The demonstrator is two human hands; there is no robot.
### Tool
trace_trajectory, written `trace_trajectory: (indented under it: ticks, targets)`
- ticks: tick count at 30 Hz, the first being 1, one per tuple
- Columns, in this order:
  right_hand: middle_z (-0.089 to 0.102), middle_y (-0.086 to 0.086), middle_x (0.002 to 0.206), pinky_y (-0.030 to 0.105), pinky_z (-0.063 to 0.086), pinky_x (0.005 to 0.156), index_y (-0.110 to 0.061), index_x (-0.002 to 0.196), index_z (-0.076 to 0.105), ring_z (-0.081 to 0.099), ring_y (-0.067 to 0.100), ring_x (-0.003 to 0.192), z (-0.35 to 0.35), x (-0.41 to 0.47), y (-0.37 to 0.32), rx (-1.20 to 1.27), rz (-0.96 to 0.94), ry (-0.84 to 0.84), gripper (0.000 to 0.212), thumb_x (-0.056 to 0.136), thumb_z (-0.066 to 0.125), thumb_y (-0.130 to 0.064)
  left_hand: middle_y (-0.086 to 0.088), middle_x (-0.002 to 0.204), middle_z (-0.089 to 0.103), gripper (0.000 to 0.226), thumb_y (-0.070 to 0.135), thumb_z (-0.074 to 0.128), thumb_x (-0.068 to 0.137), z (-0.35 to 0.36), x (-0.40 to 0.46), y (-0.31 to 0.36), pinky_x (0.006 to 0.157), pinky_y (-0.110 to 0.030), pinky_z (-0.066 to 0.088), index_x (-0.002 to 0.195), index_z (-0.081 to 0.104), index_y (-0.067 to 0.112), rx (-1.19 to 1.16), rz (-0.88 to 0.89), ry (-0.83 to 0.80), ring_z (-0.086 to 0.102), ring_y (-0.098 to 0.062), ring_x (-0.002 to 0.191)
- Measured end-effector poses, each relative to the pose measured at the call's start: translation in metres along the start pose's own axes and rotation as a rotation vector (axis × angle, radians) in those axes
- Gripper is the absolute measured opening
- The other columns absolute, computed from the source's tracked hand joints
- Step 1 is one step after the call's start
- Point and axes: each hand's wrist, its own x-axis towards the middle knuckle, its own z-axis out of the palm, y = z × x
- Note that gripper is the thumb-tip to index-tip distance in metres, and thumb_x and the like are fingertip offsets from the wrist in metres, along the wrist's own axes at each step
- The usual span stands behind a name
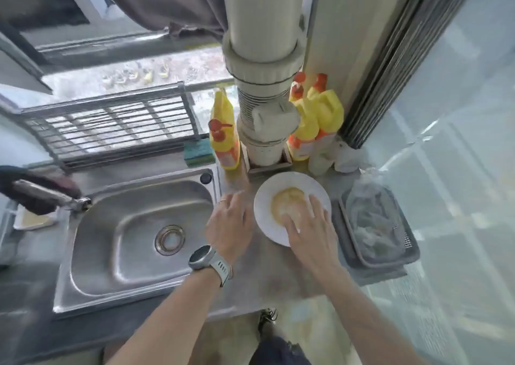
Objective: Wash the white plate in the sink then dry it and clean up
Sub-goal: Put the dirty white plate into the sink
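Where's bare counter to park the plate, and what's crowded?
Free: the counter strip nearest the person, between the sink and the grey tray, though both forearms cross it now. The sink basin is empty too. Crowded: the back corner behind the plate, packed with yellow bottles around the pipe; the sponge sits beside them.

One white plate [267,197], one steel sink [133,242], one tap [53,196], one green sponge [199,152], one dish rack [111,127], one grey basket [381,258], two hands, one wristwatch [207,258]. Yellow detergent bottles: at least three, the cluster by the pipe hard to separate.
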Motion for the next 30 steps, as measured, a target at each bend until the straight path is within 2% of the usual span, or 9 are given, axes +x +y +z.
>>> trace_trajectory:
  ticks: [3, 6, 9, 12, 14, 18, 21, 27, 30]
  targets:
    - [0.039, 0.011, 0.153, 0.047, 0.048, 0.097, -0.023, 0.143, 0.041, 0.044, 0.037, 0.131, 0.014, 0.042, 0.027, -0.094, 0.044, 0.023, 0.049, 0.098, 0.049, -0.040, -0.014, 0.123, 0.062, 0.030, 0.022, 0.050, 0.104, 0.031, 0.024, 0.003, 0.083, -0.045, 0.051, 0.132, 0.059, 0.017, -0.059, -0.060, -0.028, 0.061, -0.040, 0.111]
    - [0.043, 0.015, 0.149, 0.048, 0.048, 0.092, -0.017, 0.145, 0.038, 0.050, 0.040, 0.122, 0.029, 0.071, 0.049, -0.202, 0.072, -0.019, 0.051, 0.097, 0.052, -0.028, -0.012, 0.133, 0.058, 0.039, 0.025, 0.046, 0.106, 0.059, 0.038, 0.002, 0.087, -0.041, 0.046, 0.145, 0.050, 0.025, -0.047, -0.140, -0.119, 0.058, -0.037, 0.118]
    - [0.046, 0.019, 0.143, 0.046, 0.048, 0.091, -0.008, 0.146, 0.035, 0.051, 0.041, 0.117, 0.039, 0.088, 0.063, -0.295, 0.058, -0.058, 0.061, 0.089, 0.058, -0.010, -0.012, 0.132, 0.057, 0.044, 0.023, 0.044, 0.106, 0.077, 0.045, 0.001, 0.083, -0.036, 0.039, 0.149, 0.043, 0.031, -0.053, -0.218, -0.150, 0.059, -0.036, 0.117]
    - [0.043, 0.020, 0.141, 0.046, 0.049, 0.089, -0.006, 0.147, 0.030, 0.050, 0.041, 0.117, 0.044, 0.099, 0.068, -0.350, 0.065, -0.118, 0.073, 0.081, 0.062, -0.003, -0.015, 0.125, 0.057, 0.049, 0.016, 0.044, 0.104, 0.090, 0.048, 0.003, 0.082, -0.038, 0.041, 0.151, 0.040, 0.030, -0.081, -0.285, -0.190, 0.060, -0.040, 0.109]
    - [0.043, 0.020, 0.138, 0.044, 0.050, 0.082, -0.009, 0.146, 0.032, 0.051, 0.041, 0.112, 0.045, 0.102, 0.067, -0.365, 0.069, -0.116, 0.073, 0.080, 0.063, -0.001, -0.016, 0.124, 0.058, 0.054, 0.012, 0.045, 0.102, 0.097, 0.049, 0.002, 0.086, -0.044, 0.047, 0.152, 0.039, 0.030, -0.106, -0.334, -0.210, 0.060, -0.041, 0.107]
    - [0.043, 0.015, 0.133, 0.039, 0.045, 0.073, -0.015, 0.141, 0.036, 0.050, 0.039, 0.105, 0.046, 0.107, 0.068, -0.376, 0.082, -0.113, 0.067, 0.081, 0.062, 0.000, -0.016, 0.124, 0.058, 0.064, 0.004, 0.046, 0.099, 0.103, 0.049, 0.000, 0.094, -0.048, 0.052, 0.156, 0.036, 0.031, -0.177, -0.359, -0.206, 0.061, -0.040, 0.108]
    - [0.047, 0.015, 0.126, 0.039, 0.045, 0.073, -0.013, 0.136, 0.042, 0.049, 0.037, 0.099, 0.046, 0.110, 0.074, -0.316, 0.067, -0.103, 0.057, 0.083, 0.057, 0.004, -0.016, 0.126, 0.057, 0.066, 0.004, 0.046, 0.099, 0.102, 0.048, -0.004, 0.096, -0.046, 0.051, 0.159, 0.034, 0.031, -0.203, -0.346, -0.180, 0.061, -0.039, 0.110]
    - [0.049, 0.015, 0.127, 0.040, 0.048, 0.080, -0.009, 0.139, 0.047, 0.048, 0.036, 0.109, 0.049, 0.098, 0.055, -0.223, -0.039, -0.061, 0.060, 0.082, 0.051, 0.010, -0.014, 0.123, 0.056, 0.068, 0.002, 0.043, 0.100, 0.080, 0.046, -0.037, 0.085, -0.034, 0.040, 0.160, 0.034, 0.032, -0.177, -0.345, -0.115, 0.059, -0.039, 0.107]
    - [0.050, 0.015, 0.129, 0.041, 0.047, 0.080, -0.009, 0.141, 0.048, 0.050, 0.037, 0.111, 0.061, 0.086, 0.029, -0.176, -0.079, -0.022, 0.065, 0.080, 0.056, 0.012, -0.012, 0.112, 0.055, 0.070, -0.002, 0.044, 0.098, 0.060, 0.041, -0.066, 0.078, -0.033, 0.037, 0.160, 0.038, 0.031, -0.168, -0.343, -0.071, 0.059, -0.038, 0.097]
